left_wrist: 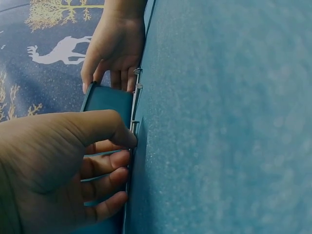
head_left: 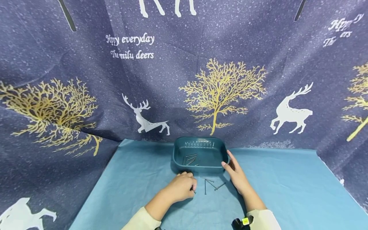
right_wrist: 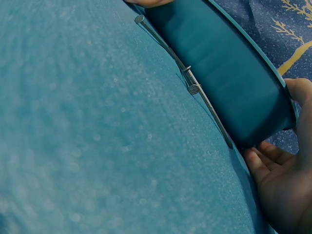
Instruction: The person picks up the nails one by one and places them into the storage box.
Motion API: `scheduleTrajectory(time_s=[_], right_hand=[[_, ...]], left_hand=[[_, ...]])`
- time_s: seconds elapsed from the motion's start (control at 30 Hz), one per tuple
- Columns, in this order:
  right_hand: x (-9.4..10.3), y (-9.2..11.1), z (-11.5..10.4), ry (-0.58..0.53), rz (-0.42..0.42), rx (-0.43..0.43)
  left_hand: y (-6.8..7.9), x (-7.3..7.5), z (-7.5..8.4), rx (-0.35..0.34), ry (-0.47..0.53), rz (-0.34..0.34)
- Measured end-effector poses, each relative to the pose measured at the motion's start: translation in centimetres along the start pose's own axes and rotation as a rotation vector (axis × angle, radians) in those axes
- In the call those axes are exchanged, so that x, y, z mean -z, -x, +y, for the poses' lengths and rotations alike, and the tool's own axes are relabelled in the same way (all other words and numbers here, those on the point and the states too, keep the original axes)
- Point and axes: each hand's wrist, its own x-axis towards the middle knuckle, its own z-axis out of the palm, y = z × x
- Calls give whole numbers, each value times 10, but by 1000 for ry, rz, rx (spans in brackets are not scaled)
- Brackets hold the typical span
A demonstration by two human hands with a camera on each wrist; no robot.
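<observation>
Nails point(head_left: 205, 187) before the teal tray point(head_left: 210, 156) could be scattered if it is dragged nearer by the right hand point(head_left: 237, 174) gripping its end; what the left hand point(head_left: 181, 187) holds cannot be told.

Both forearms point(head_left: 254, 199) reach forward out of pale sleeves point(head_left: 263, 221), slanting inward toward each other, the hands well apart. The left hand point(head_left: 181, 187) is back-up, its fingers point(left_wrist: 105, 187) loosely curled and its thumb point(left_wrist: 100, 124) stretched alongside; whether the thumb's tip pinches anything is unclear. The right hand point(head_left: 238, 175) extends farther forward, thumb parted from the longer fingers in a grip, the index finger nearly straight.
</observation>
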Motion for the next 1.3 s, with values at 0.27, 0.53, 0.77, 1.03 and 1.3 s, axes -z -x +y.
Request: scheduleTrajectory(time_s=[0.27,0.53,0.77,1.03,1.3], right_hand=[[0,0,1,4,-2,0],[-1,0,-1,11,3,3],[0,2,-3,3,2,1],[-1,0,-3,-2,2,6],[0,0,-3,6,-5,-3]], left_hand=[[-1,-2,0,-1,-16,8],[-3,-3,-4,-19,1,7],[-2,-2,-4,-23,21,9],[-2,1,-3,-47,50,43],[-1,3,-1,-64,103,132]])
